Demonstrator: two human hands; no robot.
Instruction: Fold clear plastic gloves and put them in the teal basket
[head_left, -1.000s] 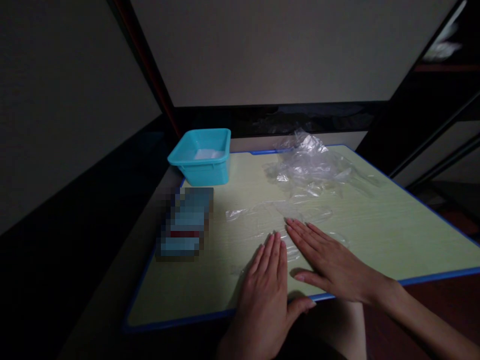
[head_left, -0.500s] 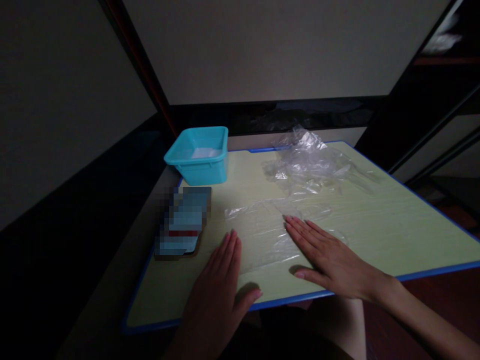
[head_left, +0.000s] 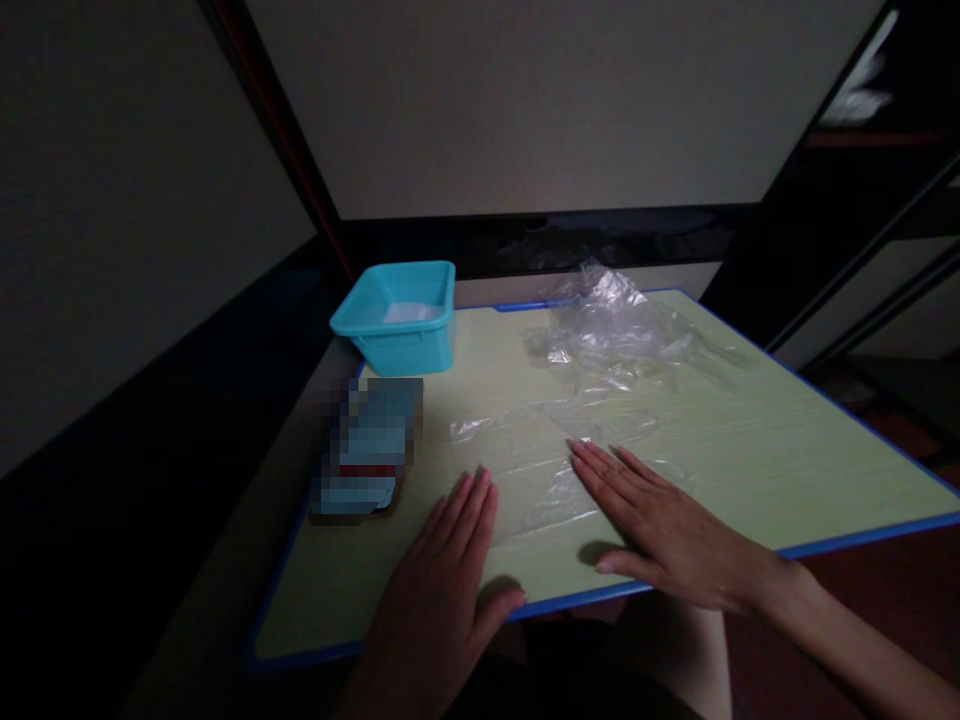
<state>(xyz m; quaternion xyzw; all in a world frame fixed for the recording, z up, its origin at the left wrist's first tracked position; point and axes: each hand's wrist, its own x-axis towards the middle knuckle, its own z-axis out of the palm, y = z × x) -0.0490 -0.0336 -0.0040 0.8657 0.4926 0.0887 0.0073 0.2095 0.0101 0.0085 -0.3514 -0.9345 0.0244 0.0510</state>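
Note:
A clear disposable plastic glove [head_left: 525, 490] lies spread flat on the light yellow-green table [head_left: 780, 450], its finger ends towards the right. My left hand [head_left: 442, 580] rests palm down with fingers stretched out, the tips at the glove's lower left edge. Across from it, my right hand [head_left: 652, 520] lies flat with straight fingers, pressing on the glove's right part and covering some of it. Neither hand grips anything. Further back sits a crumpled heap of clear thin plastic gloves [head_left: 622, 330].
At the back left corner stands a turquoise plastic basket [head_left: 401, 345] with something white inside. A phone-like flat object [head_left: 371, 445], blurred out by pixelation, lies near the left edge. Blue trim [head_left: 577, 603] borders the table, and a pale panel [head_left: 540, 110] rises behind it.
My left hand has slid slightly right, so its fingertips reach over the glove's edge. My right hand stays nearly in place on the glove. The view has shifted a little.

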